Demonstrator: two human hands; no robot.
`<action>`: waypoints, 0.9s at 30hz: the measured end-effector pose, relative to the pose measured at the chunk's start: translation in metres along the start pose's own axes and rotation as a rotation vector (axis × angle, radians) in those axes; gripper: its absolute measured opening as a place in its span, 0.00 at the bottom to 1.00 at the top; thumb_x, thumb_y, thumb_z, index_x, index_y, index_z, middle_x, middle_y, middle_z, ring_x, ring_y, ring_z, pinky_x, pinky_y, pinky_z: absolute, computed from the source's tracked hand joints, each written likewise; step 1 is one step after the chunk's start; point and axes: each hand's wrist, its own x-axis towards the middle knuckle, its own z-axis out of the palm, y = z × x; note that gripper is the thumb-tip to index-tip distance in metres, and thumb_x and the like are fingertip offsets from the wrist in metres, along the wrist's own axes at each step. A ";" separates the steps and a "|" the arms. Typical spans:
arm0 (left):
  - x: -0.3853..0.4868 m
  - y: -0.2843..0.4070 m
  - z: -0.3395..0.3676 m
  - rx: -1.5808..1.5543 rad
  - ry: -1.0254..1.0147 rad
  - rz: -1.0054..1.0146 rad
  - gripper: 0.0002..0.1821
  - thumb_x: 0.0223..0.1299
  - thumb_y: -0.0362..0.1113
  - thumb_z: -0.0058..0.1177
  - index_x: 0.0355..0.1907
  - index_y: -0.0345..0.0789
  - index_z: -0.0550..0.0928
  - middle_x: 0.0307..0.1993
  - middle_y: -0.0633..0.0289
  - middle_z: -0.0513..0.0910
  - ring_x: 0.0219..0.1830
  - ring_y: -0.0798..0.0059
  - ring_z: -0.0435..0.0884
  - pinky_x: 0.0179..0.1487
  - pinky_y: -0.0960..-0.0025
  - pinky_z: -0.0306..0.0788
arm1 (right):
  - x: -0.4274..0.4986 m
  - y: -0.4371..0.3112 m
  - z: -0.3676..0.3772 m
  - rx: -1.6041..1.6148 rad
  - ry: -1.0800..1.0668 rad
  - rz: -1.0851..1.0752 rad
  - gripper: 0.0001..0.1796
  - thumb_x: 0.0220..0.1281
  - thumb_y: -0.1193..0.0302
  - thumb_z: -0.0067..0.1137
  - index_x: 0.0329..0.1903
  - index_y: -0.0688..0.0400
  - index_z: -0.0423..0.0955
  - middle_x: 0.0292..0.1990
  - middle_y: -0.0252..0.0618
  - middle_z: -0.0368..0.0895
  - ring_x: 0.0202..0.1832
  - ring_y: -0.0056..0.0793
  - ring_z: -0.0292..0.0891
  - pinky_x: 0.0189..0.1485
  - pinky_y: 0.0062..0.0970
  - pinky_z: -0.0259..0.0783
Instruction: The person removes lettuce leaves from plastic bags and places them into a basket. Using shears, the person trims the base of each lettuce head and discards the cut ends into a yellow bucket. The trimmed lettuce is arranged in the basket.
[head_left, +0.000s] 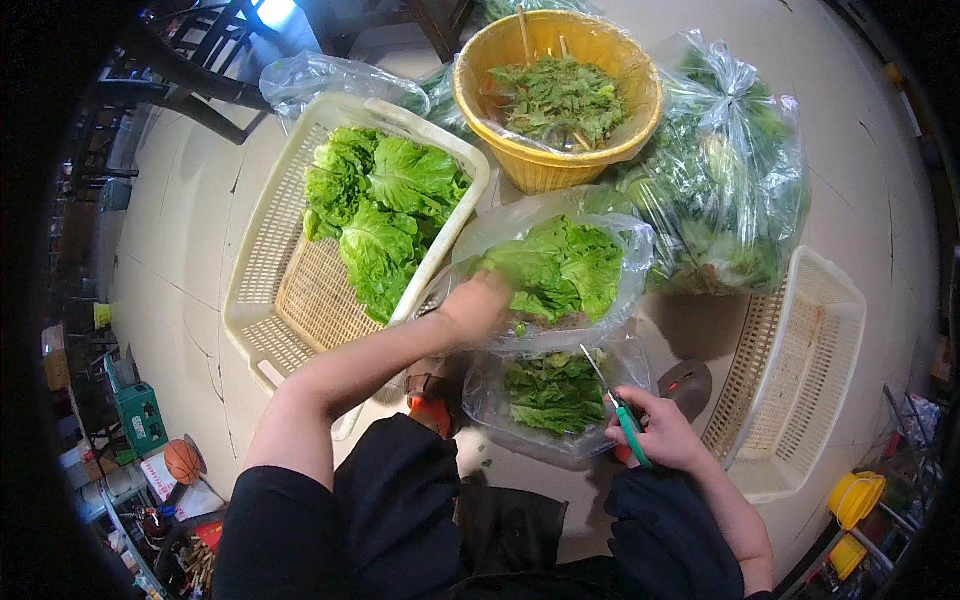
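My left hand (476, 306), blurred by motion, is at the left side of an open clear plastic bag (637, 244). Green lettuce leaves (562, 266) fill that bag and touch or sit close to my fingertips; whether the fingers grip a leaf cannot be seen. In my right hand (660, 433) is a small knife with a green handle (631, 431), its thin blade pointing up and away from me. Just left of it, a second clear bag (487, 386) holds darker lettuce (555, 394) between my feet.
A white plastic basket (251, 300) with lettuce heads (382, 199) stands at left. Beyond the bags is a yellow lined bucket (551, 169) of leaf scraps. A tied bag of greens (720, 172) sits right of it, near another white basket (802, 390). Dark chair legs (195, 86) are at upper left.
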 end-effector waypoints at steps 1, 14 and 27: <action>-0.001 -0.005 -0.005 -0.132 0.015 0.011 0.24 0.54 0.38 0.57 0.53 0.28 0.77 0.49 0.44 0.78 0.52 0.47 0.78 0.55 0.56 0.75 | 0.000 -0.001 -0.001 -0.005 0.000 -0.001 0.30 0.55 0.63 0.71 0.58 0.61 0.72 0.44 0.48 0.81 0.47 0.37 0.81 0.54 0.32 0.72; 0.014 -0.005 -0.034 -0.268 -0.127 -0.207 0.21 0.62 0.32 0.49 0.56 0.30 0.66 0.37 0.37 0.82 0.43 0.38 0.81 0.49 0.47 0.75 | 0.003 -0.002 0.000 -0.017 0.003 -0.031 0.31 0.55 0.63 0.72 0.59 0.61 0.71 0.41 0.48 0.82 0.44 0.38 0.82 0.51 0.32 0.73; -0.006 0.014 -0.054 0.042 0.000 -0.074 0.25 0.59 0.28 0.46 0.61 0.38 0.68 0.45 0.48 0.82 0.51 0.48 0.80 0.49 0.53 0.77 | 0.001 -0.001 0.000 -0.010 0.015 -0.060 0.30 0.56 0.64 0.71 0.59 0.61 0.71 0.38 0.46 0.83 0.41 0.35 0.82 0.49 0.32 0.74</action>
